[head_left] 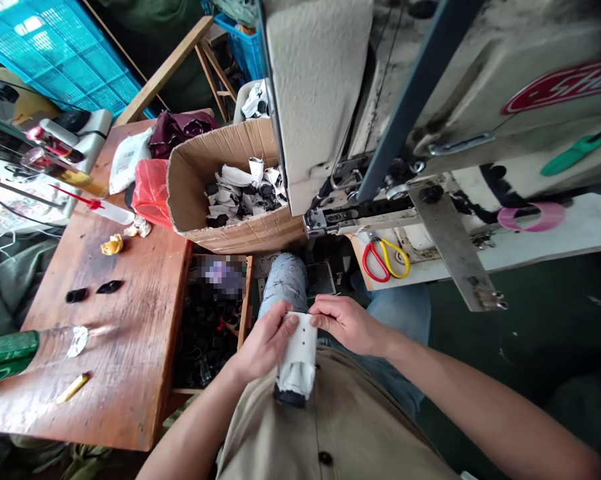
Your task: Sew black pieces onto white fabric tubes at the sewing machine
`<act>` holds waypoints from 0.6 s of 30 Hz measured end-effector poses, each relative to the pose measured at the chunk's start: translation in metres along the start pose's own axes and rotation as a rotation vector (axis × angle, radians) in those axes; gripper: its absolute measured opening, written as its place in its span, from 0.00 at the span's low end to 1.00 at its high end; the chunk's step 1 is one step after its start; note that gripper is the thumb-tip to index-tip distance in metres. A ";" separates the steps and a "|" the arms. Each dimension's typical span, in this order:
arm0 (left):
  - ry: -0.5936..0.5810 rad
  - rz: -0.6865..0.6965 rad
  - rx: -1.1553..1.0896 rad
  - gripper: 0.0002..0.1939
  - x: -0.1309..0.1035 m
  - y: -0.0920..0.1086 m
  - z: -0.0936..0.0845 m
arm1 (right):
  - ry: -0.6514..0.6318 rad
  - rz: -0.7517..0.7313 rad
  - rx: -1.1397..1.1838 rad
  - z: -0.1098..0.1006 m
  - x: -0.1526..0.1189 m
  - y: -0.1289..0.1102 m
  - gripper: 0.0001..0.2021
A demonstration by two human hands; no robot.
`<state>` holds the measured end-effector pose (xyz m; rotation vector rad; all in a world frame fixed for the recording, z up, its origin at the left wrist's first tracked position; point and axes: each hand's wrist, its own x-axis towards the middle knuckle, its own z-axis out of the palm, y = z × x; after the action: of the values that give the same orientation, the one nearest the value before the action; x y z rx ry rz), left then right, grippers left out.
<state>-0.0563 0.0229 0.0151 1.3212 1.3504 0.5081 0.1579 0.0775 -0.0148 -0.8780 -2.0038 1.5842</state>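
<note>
A white fabric piece (300, 347) with small dark dots and a black lower end hangs in front of my body, above my lap. My left hand (266, 339) pinches its upper left edge, thumb on the front. At the upper right corner, my right hand (347, 323) grips the same piece between thumb and fingers. Beyond my hands, a cardboard box (230, 237) holds several similar white and black pieces (245, 193).
A sewing machine (325, 87) looms ahead and right, with red and yellow scissors (386, 259) on its bed. At left, a wooden table (125, 320) carries a green bottle (10, 353) and small black parts. An open drawer (247, 300) sits between table and my legs.
</note>
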 end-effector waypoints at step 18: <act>-0.160 0.281 0.382 0.17 0.167 0.086 -0.112 | 0.635 0.225 0.626 -0.016 0.090 -0.015 0.23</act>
<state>-0.0791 0.2365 0.0553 1.8416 1.1696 0.3311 0.1021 0.1504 -0.0005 -1.1672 -0.9250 1.6259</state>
